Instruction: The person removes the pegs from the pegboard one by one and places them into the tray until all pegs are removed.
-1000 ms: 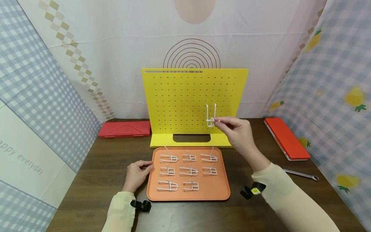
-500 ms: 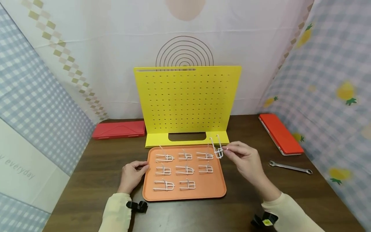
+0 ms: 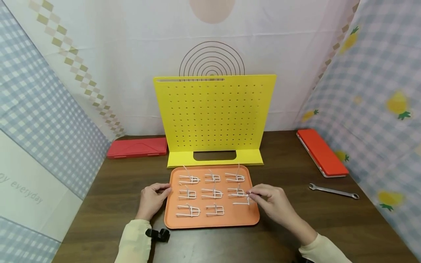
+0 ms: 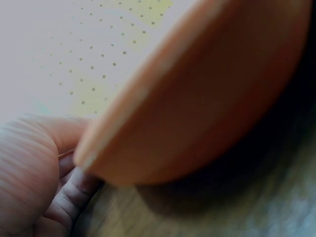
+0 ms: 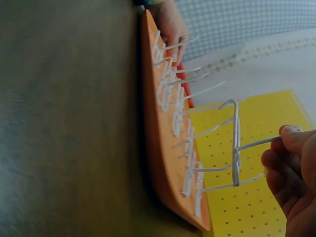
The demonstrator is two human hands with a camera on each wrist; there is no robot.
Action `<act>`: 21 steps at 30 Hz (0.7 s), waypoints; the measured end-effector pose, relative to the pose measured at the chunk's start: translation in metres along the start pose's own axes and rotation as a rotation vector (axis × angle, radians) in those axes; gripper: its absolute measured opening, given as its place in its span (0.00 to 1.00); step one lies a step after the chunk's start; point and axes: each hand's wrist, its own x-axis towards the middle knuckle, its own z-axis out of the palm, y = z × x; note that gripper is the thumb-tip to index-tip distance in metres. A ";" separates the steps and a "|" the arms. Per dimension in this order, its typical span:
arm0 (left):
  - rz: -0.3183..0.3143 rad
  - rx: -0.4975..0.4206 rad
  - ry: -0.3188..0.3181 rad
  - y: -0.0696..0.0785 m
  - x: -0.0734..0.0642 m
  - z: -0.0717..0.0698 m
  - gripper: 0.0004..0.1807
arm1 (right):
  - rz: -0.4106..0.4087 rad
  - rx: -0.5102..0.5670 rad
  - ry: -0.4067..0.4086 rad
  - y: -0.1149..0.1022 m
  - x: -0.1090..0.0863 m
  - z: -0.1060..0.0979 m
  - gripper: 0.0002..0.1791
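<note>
My right hand pinches a white wire pegboard hook by its single straight prong, between thumb and fingers. That hook is over the right side of the orange tray, its two bent-tipped arms pointing left in the head view. In the right wrist view it hangs apart from the tray's surface. Several similar white hooks lie in rows on the tray, prongs sticking up. On the tray's left rim, my left hand holds the edge. The left wrist view shows the thumb over the rim and fingers below it.
A yellow pegboard stands on its base just behind the tray. At the back left lies a red case. To the right are an orange-red case and a combination wrench. Patterned cloth surrounds the wooden table.
My right hand has brought the hook down from in front of the pegboard to over the tray's right side, turning its arms from upright to leftward. The left hand stays at the rim.
</note>
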 end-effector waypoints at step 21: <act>-0.009 0.002 0.004 -0.002 0.001 0.002 0.09 | 0.156 -0.033 -0.136 0.017 -0.018 0.019 0.05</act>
